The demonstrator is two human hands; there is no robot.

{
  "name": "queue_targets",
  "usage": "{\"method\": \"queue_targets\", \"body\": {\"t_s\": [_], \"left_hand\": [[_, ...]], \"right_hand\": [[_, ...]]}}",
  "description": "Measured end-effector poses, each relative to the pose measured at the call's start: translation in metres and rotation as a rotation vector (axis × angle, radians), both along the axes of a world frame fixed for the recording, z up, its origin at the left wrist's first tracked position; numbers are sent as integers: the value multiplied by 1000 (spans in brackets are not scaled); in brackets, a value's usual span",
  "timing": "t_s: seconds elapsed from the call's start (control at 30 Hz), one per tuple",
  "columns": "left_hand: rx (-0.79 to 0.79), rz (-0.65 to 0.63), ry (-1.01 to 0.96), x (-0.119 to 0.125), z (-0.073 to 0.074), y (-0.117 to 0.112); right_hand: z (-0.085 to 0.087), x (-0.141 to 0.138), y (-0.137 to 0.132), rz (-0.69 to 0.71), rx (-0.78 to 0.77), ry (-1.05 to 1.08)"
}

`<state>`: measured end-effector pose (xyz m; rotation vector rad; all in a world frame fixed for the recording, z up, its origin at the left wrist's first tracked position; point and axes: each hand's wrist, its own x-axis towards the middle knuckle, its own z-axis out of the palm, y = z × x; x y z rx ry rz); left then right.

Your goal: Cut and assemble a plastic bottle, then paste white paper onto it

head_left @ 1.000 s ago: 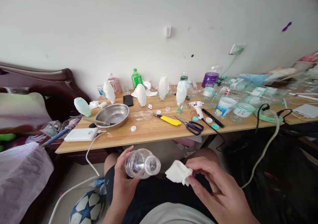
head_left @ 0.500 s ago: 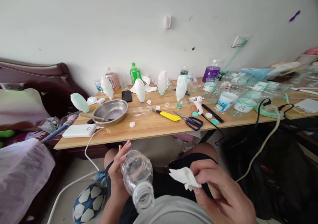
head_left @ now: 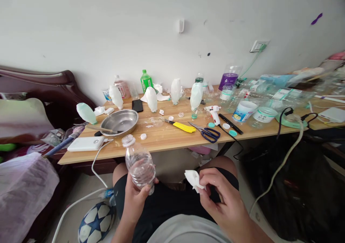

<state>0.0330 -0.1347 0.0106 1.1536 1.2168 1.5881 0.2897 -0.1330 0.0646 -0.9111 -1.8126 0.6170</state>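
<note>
A clear plastic bottle (head_left: 138,162) without a cap is in my left hand (head_left: 136,200), its fingers wrapped round the lower part. The bottle leans with its mouth up and to the left, near the table's front edge. My right hand (head_left: 222,191) pinches a crumpled white tissue (head_left: 193,180) between thumb and fingers, apart from the bottle, above my lap. On the table beyond stand several paper-covered, rounded shapes, among them a white one (head_left: 151,99) and a pale green one (head_left: 196,96).
The wooden table (head_left: 161,142) bears a metal bowl (head_left: 129,119) with a brush, a yellow utility knife (head_left: 183,127), scissors (head_left: 208,133), a glue gun (head_left: 214,113) and a white power bank (head_left: 84,144). Plastic bottles (head_left: 280,96) crowd the right side. A ball (head_left: 95,223) lies on the floor.
My left hand has turned the bottle, so its mouth points up and away instead of down toward me. The right hand, still pinching the tissue, has moved slightly left.
</note>
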Motion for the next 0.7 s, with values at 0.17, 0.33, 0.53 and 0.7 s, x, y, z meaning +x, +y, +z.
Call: {"method": "queue_targets", "body": {"t_s": [0.17,0.33,0.53,0.7], "left_hand": [[-50,-96,-145,8,-7,5],[-246,-50,-332,17,3,7],[-219,-194,-371,7,12,38],[52,-231,-378,6,43,105]], "right_hand": [[-11,2,10,-67,7,-71],[-19,9,16,-127,33,-107],[48,23,121,-350,230,-219],[145,31,309,-585,231,-359]]}}
